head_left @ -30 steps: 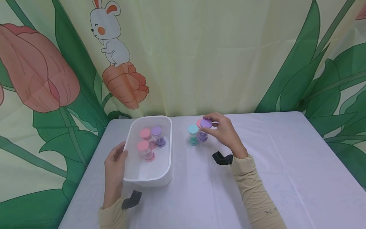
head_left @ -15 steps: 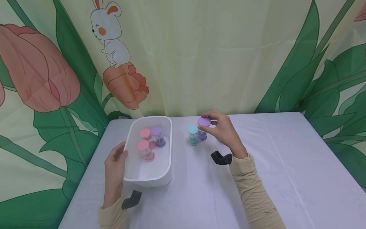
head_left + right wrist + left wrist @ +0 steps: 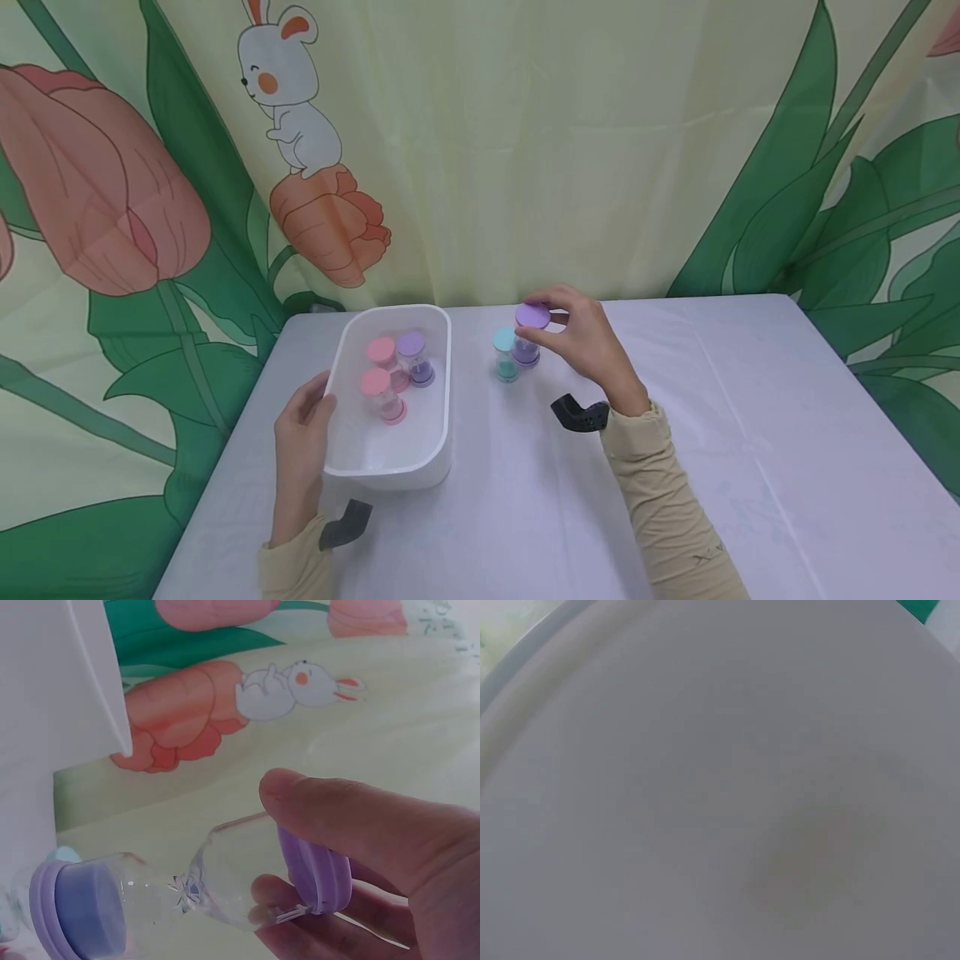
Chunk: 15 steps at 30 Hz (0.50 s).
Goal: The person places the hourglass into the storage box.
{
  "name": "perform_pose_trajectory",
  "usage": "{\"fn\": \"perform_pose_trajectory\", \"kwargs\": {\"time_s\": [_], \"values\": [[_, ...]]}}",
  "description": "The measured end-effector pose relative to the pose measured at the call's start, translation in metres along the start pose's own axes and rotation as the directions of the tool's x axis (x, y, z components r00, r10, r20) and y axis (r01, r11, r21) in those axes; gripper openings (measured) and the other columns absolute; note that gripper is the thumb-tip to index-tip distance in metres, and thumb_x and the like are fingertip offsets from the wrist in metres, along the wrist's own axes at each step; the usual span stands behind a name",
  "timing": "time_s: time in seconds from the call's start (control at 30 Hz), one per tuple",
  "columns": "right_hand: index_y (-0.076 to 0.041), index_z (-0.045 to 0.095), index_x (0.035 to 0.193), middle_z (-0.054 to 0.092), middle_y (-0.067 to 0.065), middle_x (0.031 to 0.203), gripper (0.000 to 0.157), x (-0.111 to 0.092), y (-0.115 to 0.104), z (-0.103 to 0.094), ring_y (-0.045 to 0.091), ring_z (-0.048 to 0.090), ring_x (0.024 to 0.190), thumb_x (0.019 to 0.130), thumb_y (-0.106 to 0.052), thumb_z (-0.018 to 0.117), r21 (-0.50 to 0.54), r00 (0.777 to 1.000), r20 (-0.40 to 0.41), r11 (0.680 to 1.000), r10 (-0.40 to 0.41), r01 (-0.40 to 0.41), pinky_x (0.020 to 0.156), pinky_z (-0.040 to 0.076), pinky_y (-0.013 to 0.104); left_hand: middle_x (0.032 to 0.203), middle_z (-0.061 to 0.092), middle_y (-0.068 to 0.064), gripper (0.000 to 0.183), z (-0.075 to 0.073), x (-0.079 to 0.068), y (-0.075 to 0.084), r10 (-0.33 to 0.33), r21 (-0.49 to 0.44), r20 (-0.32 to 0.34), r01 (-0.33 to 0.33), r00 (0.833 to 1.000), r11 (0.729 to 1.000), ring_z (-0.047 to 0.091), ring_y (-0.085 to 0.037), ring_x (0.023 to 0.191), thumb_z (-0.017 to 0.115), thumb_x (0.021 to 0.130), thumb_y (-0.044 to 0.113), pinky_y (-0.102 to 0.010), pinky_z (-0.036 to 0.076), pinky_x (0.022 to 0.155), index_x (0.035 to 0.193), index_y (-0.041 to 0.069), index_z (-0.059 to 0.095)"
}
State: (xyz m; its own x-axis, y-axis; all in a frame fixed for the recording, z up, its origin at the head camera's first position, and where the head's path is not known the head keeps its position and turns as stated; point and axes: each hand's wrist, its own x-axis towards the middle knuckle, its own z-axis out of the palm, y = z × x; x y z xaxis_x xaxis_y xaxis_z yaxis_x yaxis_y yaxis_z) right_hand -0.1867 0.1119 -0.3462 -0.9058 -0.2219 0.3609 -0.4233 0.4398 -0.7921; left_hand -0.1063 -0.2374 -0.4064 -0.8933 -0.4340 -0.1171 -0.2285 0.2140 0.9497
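Note:
My right hand [image 3: 581, 337] pinches a purple-capped sand timer [image 3: 527, 350] by its top cap, thumb on one side and fingers on the other. In the right wrist view its purple sand [image 3: 91, 907] lies in the lower bulb. Just left of it stands a teal sand timer [image 3: 506, 358]. A pink-capped one behind is hidden now in the head view. My left hand [image 3: 302, 429] holds the left side of a white bin [image 3: 390, 481], thumb at the rim. Inside are two pink sand timers [image 3: 377, 382] [image 3: 381, 351] and a purple one [image 3: 412, 344].
A white cloth covers the table [image 3: 720, 467]. Behind its far edge hangs a printed curtain [image 3: 525, 167] with a rabbit, a carrot and tulips. The bin's wall [image 3: 705, 787] fills nearly all of the left wrist view.
My right hand has moved slightly left and away with the purple sand timer, which now covers the pink one behind. The left hand and bin stay still.

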Motion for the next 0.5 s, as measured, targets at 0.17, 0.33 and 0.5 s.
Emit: {"fn": "perform_pose_trajectory", "kwargs": {"time_s": [0.17, 0.33, 0.5], "values": [[-0.002, 0.070, 0.113, 0.066, 0.008, 0.113, 0.039, 0.003, -0.005, 0.002, 0.022, 0.065, 0.105, 0.079, -0.012, 0.084, 0.032, 1.000, -0.010, 0.999, -0.026, 0.026, 0.093, 0.056, 0.038, 0.146, 0.053, -0.003, 0.046, 0.000, -0.001, 0.000, -0.002, -0.003, 0.001, 0.002, 1.000, 1.000, 0.057, -0.024, 0.126, 0.049, 0.102, 0.037, -0.024, 0.055, 0.086, 0.146, 0.024, 0.049], [-0.002, 0.070, 0.114, 0.066, 0.007, 0.113, 0.038, 0.010, -0.012, 0.007, 0.020, 0.064, 0.104, 0.079, -0.012, 0.083, 0.071, 0.998, -0.014, 0.996, -0.059, 0.060, 0.093, 0.056, 0.035, 0.147, 0.052, -0.003, 0.046, -0.001, 0.000, 0.001, -0.002, 0.009, -0.004, 0.002, 1.000, 1.000, 0.057, -0.024, 0.127, 0.049, 0.102, 0.038, -0.023, 0.055, 0.085, 0.146, 0.024, 0.049], [0.000, 0.071, 0.111, 0.066, 0.008, 0.108, 0.036, 0.017, -0.021, 0.014, 0.020, 0.065, 0.099, 0.078, -0.007, 0.084, 0.126, 0.996, -0.018, 0.988, -0.089, 0.091, 0.092, 0.057, 0.033, 0.146, 0.053, -0.002, 0.046, 0.000, 0.000, -0.001, -0.002, 0.001, -0.001, 0.002, 1.000, 1.000, 0.057, -0.023, 0.126, 0.049, 0.101, 0.039, -0.025, 0.056, 0.086, 0.146, 0.025, 0.049]]}}
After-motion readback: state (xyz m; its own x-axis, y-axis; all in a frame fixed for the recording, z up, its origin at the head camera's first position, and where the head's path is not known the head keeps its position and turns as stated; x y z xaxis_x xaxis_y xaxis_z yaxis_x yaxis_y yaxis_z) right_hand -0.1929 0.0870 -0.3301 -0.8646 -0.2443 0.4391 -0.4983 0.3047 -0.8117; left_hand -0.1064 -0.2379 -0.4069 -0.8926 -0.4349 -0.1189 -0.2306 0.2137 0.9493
